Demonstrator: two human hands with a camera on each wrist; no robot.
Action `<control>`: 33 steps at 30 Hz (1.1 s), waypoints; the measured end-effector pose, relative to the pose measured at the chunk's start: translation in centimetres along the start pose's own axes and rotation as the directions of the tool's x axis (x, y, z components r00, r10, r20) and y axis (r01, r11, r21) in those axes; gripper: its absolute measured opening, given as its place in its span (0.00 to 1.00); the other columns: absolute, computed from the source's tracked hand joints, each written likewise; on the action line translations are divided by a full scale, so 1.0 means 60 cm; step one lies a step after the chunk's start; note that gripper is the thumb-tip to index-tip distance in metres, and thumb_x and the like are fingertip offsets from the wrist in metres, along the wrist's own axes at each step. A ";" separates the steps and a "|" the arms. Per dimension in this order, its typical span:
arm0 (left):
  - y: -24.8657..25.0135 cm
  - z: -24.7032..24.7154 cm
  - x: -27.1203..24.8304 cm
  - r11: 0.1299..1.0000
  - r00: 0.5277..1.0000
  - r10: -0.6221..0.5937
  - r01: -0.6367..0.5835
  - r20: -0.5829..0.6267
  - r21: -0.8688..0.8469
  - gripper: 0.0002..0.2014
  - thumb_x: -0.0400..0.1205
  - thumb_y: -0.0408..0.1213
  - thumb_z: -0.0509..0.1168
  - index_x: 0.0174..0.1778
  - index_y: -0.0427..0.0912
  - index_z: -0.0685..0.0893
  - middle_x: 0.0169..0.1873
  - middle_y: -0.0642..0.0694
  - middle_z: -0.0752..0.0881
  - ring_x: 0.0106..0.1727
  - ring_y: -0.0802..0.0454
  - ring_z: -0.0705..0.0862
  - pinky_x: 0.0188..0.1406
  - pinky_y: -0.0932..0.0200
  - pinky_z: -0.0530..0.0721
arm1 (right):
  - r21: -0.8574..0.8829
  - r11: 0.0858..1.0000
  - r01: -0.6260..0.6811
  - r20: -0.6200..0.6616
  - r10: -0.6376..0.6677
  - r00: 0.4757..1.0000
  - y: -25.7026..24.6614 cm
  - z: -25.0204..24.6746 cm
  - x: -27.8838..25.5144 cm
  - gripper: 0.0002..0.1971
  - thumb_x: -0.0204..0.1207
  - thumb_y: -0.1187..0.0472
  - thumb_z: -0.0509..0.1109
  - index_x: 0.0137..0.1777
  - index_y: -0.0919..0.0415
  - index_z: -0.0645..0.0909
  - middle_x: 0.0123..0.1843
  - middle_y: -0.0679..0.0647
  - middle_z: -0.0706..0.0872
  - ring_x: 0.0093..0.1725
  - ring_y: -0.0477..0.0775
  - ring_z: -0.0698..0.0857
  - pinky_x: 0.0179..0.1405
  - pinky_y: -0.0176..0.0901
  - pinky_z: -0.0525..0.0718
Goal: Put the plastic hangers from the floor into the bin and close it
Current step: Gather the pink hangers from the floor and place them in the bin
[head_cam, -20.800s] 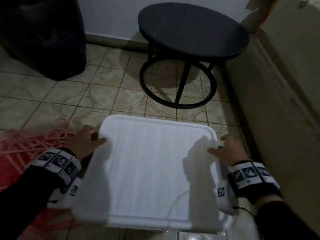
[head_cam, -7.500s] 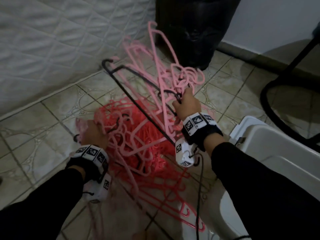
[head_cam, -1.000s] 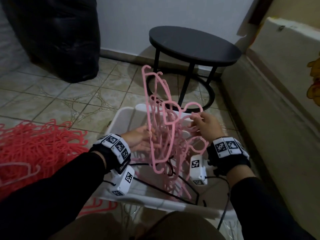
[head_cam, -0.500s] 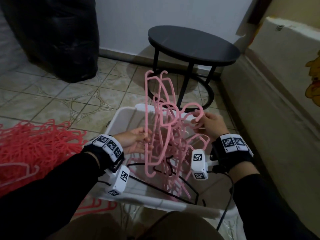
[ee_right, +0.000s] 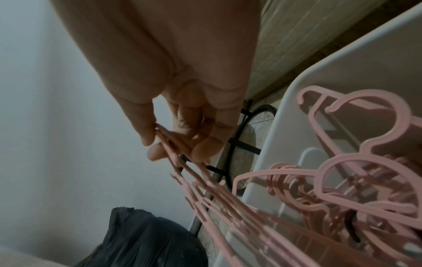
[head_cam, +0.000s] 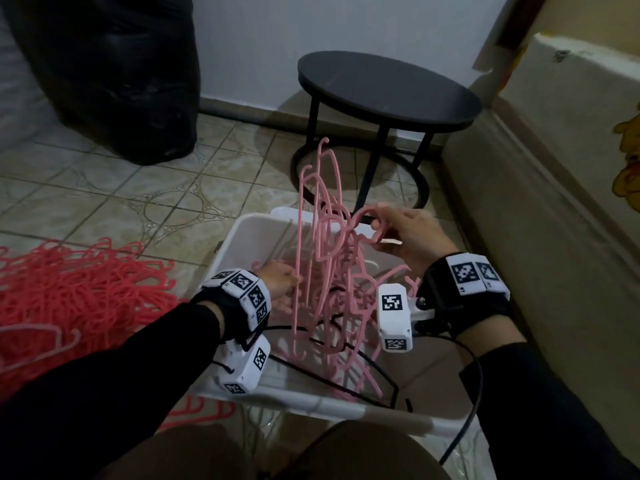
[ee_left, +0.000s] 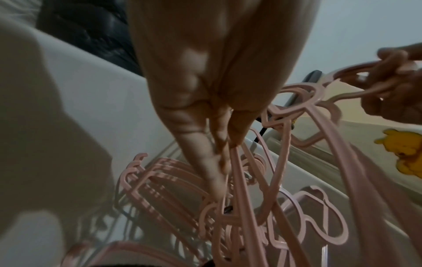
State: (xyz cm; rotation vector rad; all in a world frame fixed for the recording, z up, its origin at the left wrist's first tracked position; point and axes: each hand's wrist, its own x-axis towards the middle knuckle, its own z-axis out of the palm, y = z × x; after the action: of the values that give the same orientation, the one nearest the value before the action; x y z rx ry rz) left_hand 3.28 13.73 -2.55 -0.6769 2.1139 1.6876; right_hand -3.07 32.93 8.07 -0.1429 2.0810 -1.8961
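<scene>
A tangled bundle of pale pink plastic hangers (head_cam: 325,258) stands upright in the open white bin (head_cam: 239,237), its lower ends down inside. My left hand (head_cam: 280,282) reaches into the bin and pinches the bundle's left bars (ee_left: 235,162). My right hand (head_cam: 405,233) grips the hooks at the top right of the bundle (ee_right: 180,153), above the bin's far rim. A black hanger (head_cam: 332,372) lies across the bin under the pink ones. A large pile of red hangers (head_cam: 79,282) lies on the tiled floor to the left of the bin.
A round black side table (head_cam: 388,88) stands just beyond the bin. A full black bag (head_cam: 114,71) sits at the back left. A beige mattress edge (head_cam: 554,237) runs along the right side. My knees are at the bin's near rim.
The pink bundle has sunk lower into the bin. My left hand has gone down with it, and my right hand has shifted slightly right while holding the hooks.
</scene>
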 end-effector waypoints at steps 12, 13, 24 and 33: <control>0.110 -0.005 -0.061 0.948 0.948 0.319 -0.319 -0.005 -0.007 0.33 0.81 0.67 0.51 0.47 0.40 0.87 0.37 0.41 0.91 0.39 0.46 0.91 0.40 0.55 0.86 | -0.320 0.941 0.112 0.154 -0.065 0.986 0.015 0.095 -0.015 0.12 0.79 0.63 0.69 0.59 0.68 0.78 0.40 0.64 0.85 0.29 0.51 0.81 0.26 0.39 0.80; 0.109 -0.010 -0.060 0.950 0.950 0.312 -0.312 0.010 0.016 0.32 0.80 0.67 0.53 0.50 0.40 0.86 0.38 0.41 0.91 0.40 0.48 0.91 0.43 0.55 0.86 | -0.330 0.935 0.130 0.171 -0.076 0.982 0.016 0.101 -0.018 0.10 0.78 0.64 0.69 0.58 0.65 0.76 0.40 0.62 0.85 0.30 0.52 0.82 0.26 0.38 0.82; 0.124 -0.068 -0.108 0.826 0.836 0.523 -0.449 -0.167 0.340 0.17 0.86 0.43 0.58 0.42 0.36 0.86 0.38 0.38 0.87 0.38 0.47 0.83 0.41 0.54 0.77 | -0.111 0.974 0.198 0.253 -0.164 0.953 -0.014 0.134 -0.048 0.19 0.72 0.74 0.73 0.63 0.67 0.79 0.56 0.56 0.84 0.51 0.57 0.87 0.57 0.52 0.87; 0.141 -0.115 -0.101 0.869 0.773 0.482 -0.481 -0.413 0.114 0.24 0.83 0.53 0.60 0.24 0.45 0.78 0.19 0.49 0.78 0.26 0.48 0.77 0.36 0.56 0.74 | -0.760 0.594 -0.265 -0.303 0.037 0.952 0.082 -0.039 0.034 0.12 0.71 0.59 0.72 0.56 0.55 0.83 0.57 0.58 0.87 0.54 0.59 0.86 0.56 0.49 0.84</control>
State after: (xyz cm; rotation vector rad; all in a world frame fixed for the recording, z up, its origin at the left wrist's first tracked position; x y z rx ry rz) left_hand 3.65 9.37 9.15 -0.5745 2.7972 1.9257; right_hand -5.03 35.15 3.05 0.0970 2.8743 -0.7666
